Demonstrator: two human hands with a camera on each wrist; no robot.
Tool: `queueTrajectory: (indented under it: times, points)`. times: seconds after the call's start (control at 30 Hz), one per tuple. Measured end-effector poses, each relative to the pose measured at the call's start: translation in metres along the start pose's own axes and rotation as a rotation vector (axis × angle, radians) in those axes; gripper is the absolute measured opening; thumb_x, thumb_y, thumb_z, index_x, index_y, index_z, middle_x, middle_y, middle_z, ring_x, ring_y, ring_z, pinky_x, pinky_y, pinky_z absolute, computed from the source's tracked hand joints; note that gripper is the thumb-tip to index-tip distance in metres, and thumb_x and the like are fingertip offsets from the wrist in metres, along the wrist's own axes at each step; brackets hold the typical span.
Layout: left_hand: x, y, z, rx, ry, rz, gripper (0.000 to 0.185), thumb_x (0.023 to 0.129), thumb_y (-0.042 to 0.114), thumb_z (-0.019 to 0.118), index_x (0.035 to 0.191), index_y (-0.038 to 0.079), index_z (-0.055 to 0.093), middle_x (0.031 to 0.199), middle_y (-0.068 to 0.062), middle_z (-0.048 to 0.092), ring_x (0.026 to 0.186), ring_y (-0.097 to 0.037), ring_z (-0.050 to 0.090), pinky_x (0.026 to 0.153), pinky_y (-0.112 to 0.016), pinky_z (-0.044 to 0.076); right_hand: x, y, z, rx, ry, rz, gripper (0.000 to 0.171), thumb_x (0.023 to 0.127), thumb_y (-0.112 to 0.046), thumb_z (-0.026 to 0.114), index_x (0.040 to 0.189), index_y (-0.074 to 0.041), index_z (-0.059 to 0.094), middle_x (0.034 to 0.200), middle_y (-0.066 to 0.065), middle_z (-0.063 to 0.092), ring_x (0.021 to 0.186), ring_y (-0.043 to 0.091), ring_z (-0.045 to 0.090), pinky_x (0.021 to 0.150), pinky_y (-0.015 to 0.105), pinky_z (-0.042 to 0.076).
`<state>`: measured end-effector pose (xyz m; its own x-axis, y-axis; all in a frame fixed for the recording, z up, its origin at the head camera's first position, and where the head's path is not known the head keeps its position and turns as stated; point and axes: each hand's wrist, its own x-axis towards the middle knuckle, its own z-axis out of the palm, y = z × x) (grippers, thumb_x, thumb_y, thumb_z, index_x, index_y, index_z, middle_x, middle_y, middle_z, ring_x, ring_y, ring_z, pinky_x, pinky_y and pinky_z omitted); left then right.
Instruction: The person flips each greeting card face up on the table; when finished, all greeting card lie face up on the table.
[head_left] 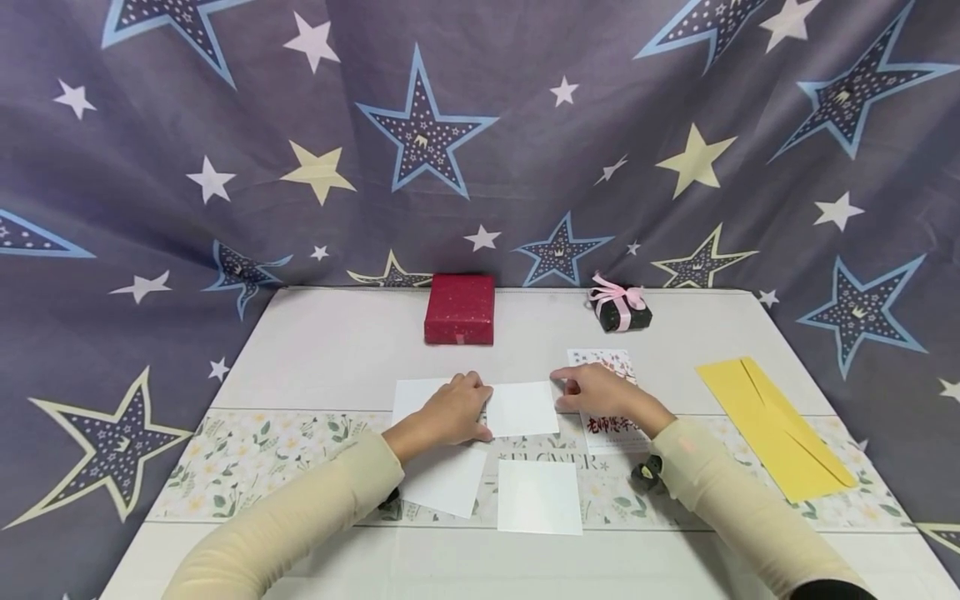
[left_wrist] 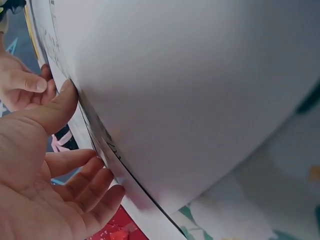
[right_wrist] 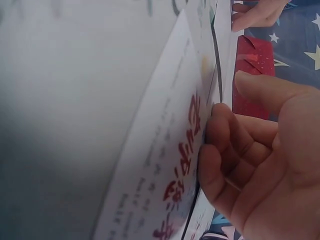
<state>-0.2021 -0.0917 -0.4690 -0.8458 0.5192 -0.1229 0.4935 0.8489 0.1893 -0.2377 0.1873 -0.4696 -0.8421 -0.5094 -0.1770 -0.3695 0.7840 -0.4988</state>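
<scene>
A small white square card [head_left: 525, 408] lies between my two hands in the head view. My left hand [head_left: 452, 414] is at its left edge, palm down with fingers and thumb spread toward it. White sheets [head_left: 444, 482] lie partly beneath that hand. In the left wrist view the left fingers [left_wrist: 85, 185] are relaxed and apart from the thumb. My right hand [head_left: 600, 390] is by the square's right edge, index finger pointing at its upper corner. Its other fingers [right_wrist: 212, 160] bend loosely, over a printed card with red writing [head_left: 611, 435].
A second white square [head_left: 540, 498] lies nearer me. Behind stand a red box [head_left: 460, 310] and a small black box [head_left: 621, 310] with a pink ribbon. A yellow envelope [head_left: 776, 429] lies at the right. A starry cloth [head_left: 465, 108] hangs behind and beside the table.
</scene>
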Motion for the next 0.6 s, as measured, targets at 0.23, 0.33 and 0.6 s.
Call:
queueTrajectory:
  times: [0.23, 0.33, 0.6]
  points:
    - [0.0008, 0.0049, -0.0029, 0.017, 0.001, -0.015, 0.068, 0.079, 0.042, 0.087, 0.13, 0.003, 0.066, 0.122, -0.011, 0.062, 0.105, -0.024, 0.057, 0.091, -0.039, 0.053, 0.0031, 0.0006, 0.0022, -0.004, -0.004, -0.048, 0.05, 0.093, -0.021, 0.072, 0.139, -0.004, 0.061, 0.082, -0.004, 0.067, 0.067, 0.008, 0.053, 0.076, 0.03, 0.049]
    - [0.0008, 0.0059, -0.0038, 0.027, 0.005, -0.018, 0.066, 0.078, 0.042, 0.087, 0.128, 0.003, 0.067, 0.12, -0.011, 0.062, 0.104, -0.023, 0.057, 0.09, -0.039, 0.054, 0.0038, 0.0007, 0.0035, 0.001, 0.011, -0.061, 0.048, 0.093, -0.02, 0.072, 0.137, -0.003, 0.062, 0.08, -0.004, 0.066, 0.067, 0.007, 0.052, 0.076, 0.03, 0.049]
    - [-0.001, 0.006, -0.0046, 0.02, 0.0, -0.024, 0.07, 0.078, 0.043, 0.087, 0.131, 0.003, 0.066, 0.122, -0.012, 0.062, 0.105, -0.024, 0.057, 0.092, -0.039, 0.054, 0.0044, 0.0001, 0.007, 0.035, 0.043, -0.049, 0.045, 0.092, -0.019, 0.072, 0.134, -0.003, 0.064, 0.078, -0.005, 0.064, 0.064, 0.008, 0.051, 0.069, 0.027, 0.047]
